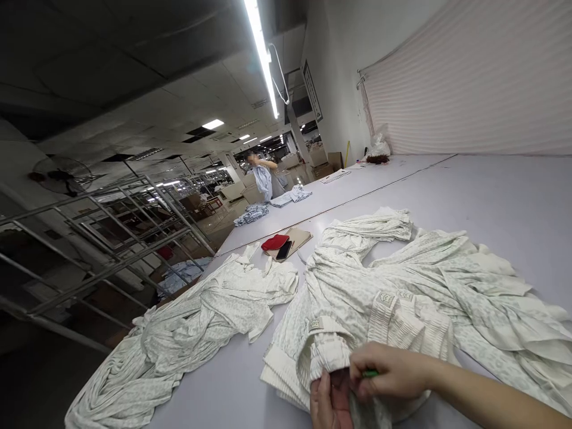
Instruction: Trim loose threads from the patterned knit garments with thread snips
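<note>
A stack of white patterned garments (357, 298) lies on the pale table (491, 196) in front of me. My right hand (388, 372) reaches in from the right, fingers pinched on a small green object (370, 374) at the waistband of the nearest garment (326, 351). My left hand (328, 399) sits at the bottom edge, fingers tucked into the same waistband opening and holding the fabric.
A second heap of the same white garments (192, 322) spills off the table's left edge. A red pouch (274, 242), a dark phone (284, 249) and a brown folder (297, 238) lie further back. A person (263, 176) stands far off by blue clothes (252, 213). Metal racks (111, 238) stand left.
</note>
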Demonstrator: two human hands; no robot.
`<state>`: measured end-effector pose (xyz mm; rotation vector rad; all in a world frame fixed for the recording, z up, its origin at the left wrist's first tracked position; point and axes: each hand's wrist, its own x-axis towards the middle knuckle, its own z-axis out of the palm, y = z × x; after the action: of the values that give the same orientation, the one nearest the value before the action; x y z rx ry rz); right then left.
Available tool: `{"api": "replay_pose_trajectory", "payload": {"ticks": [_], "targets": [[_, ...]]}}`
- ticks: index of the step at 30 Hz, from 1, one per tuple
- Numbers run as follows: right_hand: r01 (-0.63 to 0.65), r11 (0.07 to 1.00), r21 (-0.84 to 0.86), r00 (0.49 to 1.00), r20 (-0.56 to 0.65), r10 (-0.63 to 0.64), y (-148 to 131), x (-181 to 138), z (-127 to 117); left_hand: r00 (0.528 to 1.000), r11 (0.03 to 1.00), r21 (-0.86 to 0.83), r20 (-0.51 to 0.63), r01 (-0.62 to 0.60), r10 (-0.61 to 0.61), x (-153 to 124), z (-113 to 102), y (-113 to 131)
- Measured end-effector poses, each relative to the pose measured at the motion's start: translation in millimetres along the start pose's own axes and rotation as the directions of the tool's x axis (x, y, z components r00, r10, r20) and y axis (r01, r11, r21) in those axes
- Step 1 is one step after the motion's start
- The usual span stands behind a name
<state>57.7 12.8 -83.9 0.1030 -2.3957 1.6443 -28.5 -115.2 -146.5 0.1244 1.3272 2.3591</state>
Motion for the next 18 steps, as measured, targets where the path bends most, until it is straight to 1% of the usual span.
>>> {"api": "replay_pose_trajectory", "payload": {"ticks": [1, 2, 3, 4, 5, 7, 10, 13, 15, 18], "targets": [[-0.064, 0.998, -0.019, 0.997, 0.034, 0.064, -3.8, -4.8, -3.5, 0.999, 0.999, -0.021, 0.015, 0.041, -0.041, 0.8, 0.1, 2.2], [-0.114, 0.992, -0.059, 0.993, 0.007, 0.115, -6.7, -8.8, -6.3, 0.998, 0.998, -0.032, 0.026, 0.06, -0.059, 1.6, 0.5, 4.1], [-0.146, 0.983, -0.11, 0.988, -0.064, 0.139, -8.5, -11.6, -8.3, 0.997, 0.996, -0.048, 0.029, 0.07, -0.068, 2.4, 1.0, 5.4], [-0.154, 0.974, -0.168, 0.981, -0.145, 0.13, -9.4, -13.3, -9.5, 0.996, 0.994, -0.07, 0.03, 0.081, -0.079, 3.4, 1.3, 6.0], [-0.139, 0.962, -0.233, 0.973, -0.212, 0.089, -9.4, -13.9, -10.0, 0.995, 0.991, -0.097, 0.034, 0.096, -0.093, 4.7, 1.0, 6.1], [-0.073, 0.93, -0.359, 0.964, -0.264, -0.026, -7.5, -12.6, -9.2, 0.991, 0.98, -0.151, 0.062, 0.127, -0.119, 8.7, -1.9, 4.9], [0.029, 0.896, -0.443, 0.952, -0.26, -0.159, -2.9, -8.6, -5.5, 0.97, 0.96, -0.184, 0.161, 0.211, -0.182, 17.6, -11.6, 2.5], [0.091, 0.893, -0.441, 0.945, -0.246, -0.217, 1.1, -6.0, -2.1, 0.939, 0.938, -0.185, 0.241, 0.293, -0.245, 23.3, -18.9, 1.2], [0.094, 0.878, -0.47, 0.942, -0.244, -0.232, 3.0, -5.0, -1.1, 0.946, 0.936, -0.21, 0.226, 0.281, -0.233, 22.0, -18.0, 1.3], [0.079, 0.838, -0.539, 0.933, -0.256, -0.253, 4.1, -3.5, -0.8, 0.961, 0.938, -0.237, 0.172, 0.253, -0.216, 14.6, -9.9, 3.3]]}}
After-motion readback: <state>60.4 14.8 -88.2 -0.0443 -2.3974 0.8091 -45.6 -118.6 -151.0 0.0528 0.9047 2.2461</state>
